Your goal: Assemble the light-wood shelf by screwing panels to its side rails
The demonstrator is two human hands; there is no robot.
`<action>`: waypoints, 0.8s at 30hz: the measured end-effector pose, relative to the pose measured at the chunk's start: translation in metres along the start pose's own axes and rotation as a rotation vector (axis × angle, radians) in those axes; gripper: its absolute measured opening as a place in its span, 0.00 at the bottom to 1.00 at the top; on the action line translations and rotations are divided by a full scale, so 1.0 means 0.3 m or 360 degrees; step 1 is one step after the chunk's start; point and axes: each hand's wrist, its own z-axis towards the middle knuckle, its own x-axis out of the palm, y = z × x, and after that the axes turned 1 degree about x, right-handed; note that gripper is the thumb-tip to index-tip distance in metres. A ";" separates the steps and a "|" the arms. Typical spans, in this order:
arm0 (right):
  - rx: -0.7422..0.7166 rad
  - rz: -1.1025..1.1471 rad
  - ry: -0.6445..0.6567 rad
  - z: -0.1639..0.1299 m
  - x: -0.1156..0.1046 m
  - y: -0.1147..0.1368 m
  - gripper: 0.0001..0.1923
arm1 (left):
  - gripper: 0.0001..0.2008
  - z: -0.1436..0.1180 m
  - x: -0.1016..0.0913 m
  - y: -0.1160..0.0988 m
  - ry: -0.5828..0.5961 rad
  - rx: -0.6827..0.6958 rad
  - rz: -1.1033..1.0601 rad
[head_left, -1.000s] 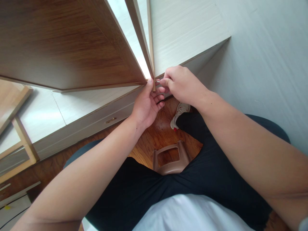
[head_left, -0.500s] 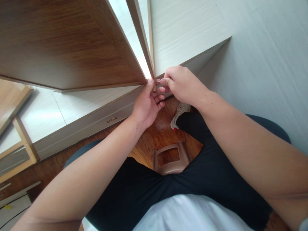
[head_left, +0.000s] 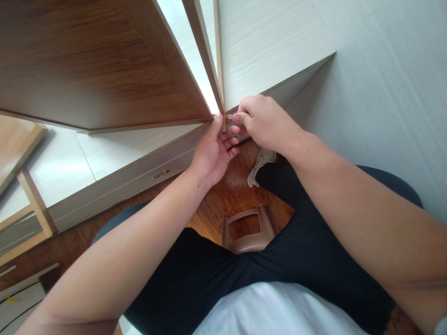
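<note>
A narrow wooden strip (head_left: 206, 51) slants down beside a large brown wooden panel (head_left: 104, 70), with its lower end between my hands. My left hand (head_left: 214, 151) grips that end, thumb pressed on the near side and fingers curled loosely behind and below. From the right, my right hand (head_left: 263, 118) pinches a small shiny metal piece, like a screw (head_left: 229, 117), against the strip's side. Its tip is hidden, so how deep it sits I cannot tell.
The panel rests on a white wood-grain ledge (head_left: 118, 149) with a drawer handle (head_left: 160, 174) in its front. At left lies a light wooden frame (head_left: 38, 209). A brown plastic stool (head_left: 249, 232) stands between my legs. A pale wall (head_left: 384, 93) rises on the right.
Almost nothing differs. My right fingertips have shifted very slightly around the small metal piece; my left hand, the strip and the panel hold still.
</note>
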 end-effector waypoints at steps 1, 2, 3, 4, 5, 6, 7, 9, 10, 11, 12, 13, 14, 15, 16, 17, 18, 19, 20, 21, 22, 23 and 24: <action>-0.0004 0.0002 0.0000 0.000 0.000 0.001 0.18 | 0.21 0.001 -0.002 0.001 0.0010 0.0004 -0.0011; -0.0005 0.0003 0.0002 -0.001 -0.001 0.002 0.18 | 0.21 0.003 -0.003 0.001 0.0014 0.0006 -0.0016; -0.0003 0.0003 0.0002 -0.001 -0.002 0.003 0.18 | 0.21 0.004 -0.004 0.001 0.0011 0.0002 -0.0015; -0.0004 0.0003 0.0010 -0.002 -0.004 0.006 0.18 | 0.20 0.004 -0.005 0.002 0.0004 -0.0003 -0.0012; -0.0005 0.0006 0.0022 -0.004 -0.006 0.008 0.19 | 0.20 0.004 -0.004 0.001 -0.0007 -0.0008 -0.0007; -0.0002 0.0011 0.0033 -0.005 -0.008 0.010 0.19 | 0.20 0.004 -0.003 0.001 -0.0015 -0.0015 -0.0001; 0.0001 0.0020 0.0046 -0.006 -0.010 0.011 0.19 | 0.20 0.003 -0.002 0.000 -0.0020 -0.0018 0.0002; 0.0006 0.0040 0.0066 -0.008 -0.012 0.012 0.20 | 0.21 0.001 0.001 -0.002 -0.0021 -0.0020 0.0002; 0.0008 0.0048 0.0073 -0.008 -0.012 0.011 0.21 | 0.21 -0.001 0.003 -0.003 -0.0023 -0.0020 0.0000; 0.0011 0.0051 0.0074 -0.007 -0.011 0.009 0.21 | 0.21 -0.002 0.004 -0.003 -0.0028 -0.0024 0.0002; 0.0009 0.0048 0.0074 -0.005 -0.010 0.007 0.21 | 0.21 -0.003 0.005 -0.004 -0.0038 -0.0030 0.0009; 0.0007 0.0043 0.0073 -0.004 -0.008 0.006 0.20 | 0.21 -0.003 0.005 -0.004 -0.0051 -0.0036 0.0019; 0.0004 0.0035 0.0071 -0.002 -0.007 0.004 0.20 | 0.21 -0.003 0.004 -0.004 -0.0059 -0.0042 0.0031; 0.0002 0.0028 0.0068 -0.001 -0.006 0.003 0.20 | 0.22 -0.002 0.003 -0.004 -0.0061 -0.0042 0.0038; 0.0003 0.0020 0.0065 0.000 -0.006 0.002 0.20 | 0.22 -0.001 0.002 -0.003 -0.0055 -0.0041 0.0039; 0.0004 0.0015 0.0064 0.000 -0.005 0.002 0.20 | 0.22 0.000 0.000 -0.002 -0.0047 -0.0036 0.0035; 0.0002 0.0014 0.0066 0.000 -0.006 0.002 0.20 | 0.22 0.001 -0.001 -0.001 -0.0037 -0.0030 0.0027; -0.0004 0.0014 0.0068 0.000 -0.006 0.002 0.20 | 0.22 0.002 -0.002 -0.001 -0.0026 -0.0026 0.0019; -0.0009 0.0013 0.0066 0.000 -0.006 0.002 0.20 | 0.22 0.002 -0.003 0.000 -0.0019 -0.0021 0.0013; -0.0013 0.0012 0.0064 0.000 -0.006 0.003 0.20 | 0.22 0.002 -0.002 0.000 -0.0017 -0.0019 0.0010; -0.0016 0.0010 0.0059 -0.001 -0.007 0.003 0.20 | 0.22 0.002 -0.002 0.000 -0.0017 -0.0018 0.0011; -0.0018 0.0005 0.0056 -0.001 -0.007 0.004 0.20 | 0.22 0.001 0.000 -0.001 -0.0021 -0.0020 0.0015; -0.0018 0.0001 0.0057 -0.002 -0.008 0.005 0.20 | 0.22 0.000 0.001 -0.002 -0.0028 -0.0025 0.0021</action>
